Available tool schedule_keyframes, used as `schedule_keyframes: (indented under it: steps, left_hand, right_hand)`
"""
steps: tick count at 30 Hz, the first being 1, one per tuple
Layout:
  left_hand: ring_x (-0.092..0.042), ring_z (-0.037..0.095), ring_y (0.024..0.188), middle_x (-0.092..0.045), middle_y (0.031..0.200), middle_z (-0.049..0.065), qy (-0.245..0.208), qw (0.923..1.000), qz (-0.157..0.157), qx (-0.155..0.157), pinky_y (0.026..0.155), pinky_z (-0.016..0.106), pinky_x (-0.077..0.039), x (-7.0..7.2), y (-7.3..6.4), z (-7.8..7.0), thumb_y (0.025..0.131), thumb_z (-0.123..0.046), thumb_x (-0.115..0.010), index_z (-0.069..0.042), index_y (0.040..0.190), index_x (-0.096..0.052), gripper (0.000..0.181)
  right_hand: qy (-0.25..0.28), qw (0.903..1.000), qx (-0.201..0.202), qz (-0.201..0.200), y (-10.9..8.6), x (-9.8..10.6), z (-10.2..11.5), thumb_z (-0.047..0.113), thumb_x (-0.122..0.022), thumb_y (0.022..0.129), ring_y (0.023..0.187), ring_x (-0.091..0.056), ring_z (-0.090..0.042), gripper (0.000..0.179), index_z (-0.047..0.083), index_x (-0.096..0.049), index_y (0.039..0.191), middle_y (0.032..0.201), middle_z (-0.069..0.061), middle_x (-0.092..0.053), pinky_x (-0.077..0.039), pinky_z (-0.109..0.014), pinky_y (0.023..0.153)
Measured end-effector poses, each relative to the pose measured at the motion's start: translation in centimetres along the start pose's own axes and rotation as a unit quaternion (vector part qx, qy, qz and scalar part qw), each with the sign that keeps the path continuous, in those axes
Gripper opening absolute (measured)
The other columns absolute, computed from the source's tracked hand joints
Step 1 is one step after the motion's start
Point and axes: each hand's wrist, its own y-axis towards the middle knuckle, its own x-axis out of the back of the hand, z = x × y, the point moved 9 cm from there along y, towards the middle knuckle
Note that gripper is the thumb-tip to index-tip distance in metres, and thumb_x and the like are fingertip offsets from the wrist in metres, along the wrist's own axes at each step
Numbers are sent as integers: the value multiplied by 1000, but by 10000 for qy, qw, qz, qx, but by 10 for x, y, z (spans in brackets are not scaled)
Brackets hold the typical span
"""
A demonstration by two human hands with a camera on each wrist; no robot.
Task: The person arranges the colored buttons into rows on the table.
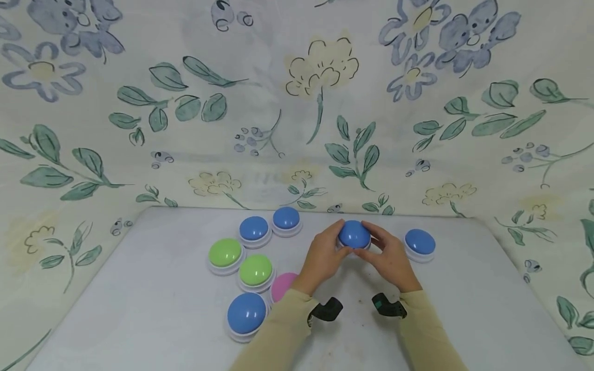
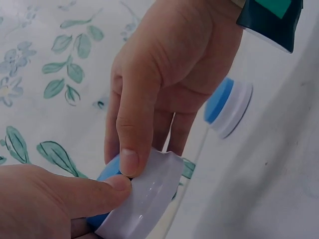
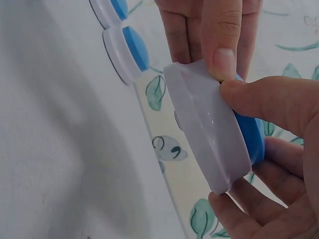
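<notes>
Both hands hold one blue push button (image 1: 355,234) with a white round base, raised over the far part of the table. My left hand (image 1: 322,258) grips it from the left side, and my right hand (image 1: 392,262) from the right. The two thumbs meet at the near edge, where the blue dome joins the white base (image 3: 212,124). The wrist views show the button tilted, with fingers curled round its rim. To the right of the right hand, another blue button (image 1: 419,242) sits on the table.
Left of the hands stand two blue buttons (image 1: 253,228) at the back, two green buttons (image 1: 256,270), and a blue one (image 1: 247,313) nearer. A pink button (image 1: 283,286) is partly hidden by the left arm. Behind the white table (image 1: 139,288) hangs a flowered cloth (image 1: 297,108).
</notes>
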Motion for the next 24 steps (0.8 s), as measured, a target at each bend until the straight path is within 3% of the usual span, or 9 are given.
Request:
schedule_keyframes:
  steps: [10,18,24]
  left_hand:
    - [-40,20,130,-42,142,8,-187,9998,6,68,106,34,-34,-17,10,-1,85,-16,-68,-4,140,-39,63]
    - [-39,19,130,-42,142,7,-305,9994,45,178,106,34,-33,-35,16,-4,85,-17,-67,-5,140,-39,63]
    - [-40,18,129,-42,142,6,-347,9993,2,171,106,33,-34,-43,19,-10,85,-16,-67,-6,140,-39,63]
  right_hand:
    - [-16,9999,-44,-104,0,12,-10,26,-72,81,127,-41,-31,64,7,-44,137,140,-12,-43,-39,-44,100]
    - [-86,9988,-481,11,-3,21,-26,28,-71,82,130,-36,-33,66,9,-42,139,143,-13,-39,-38,-44,101]
    - [-315,9983,-495,-38,-5,30,-33,30,-69,84,128,-40,-34,65,9,-41,139,143,-12,-39,-41,-47,98]
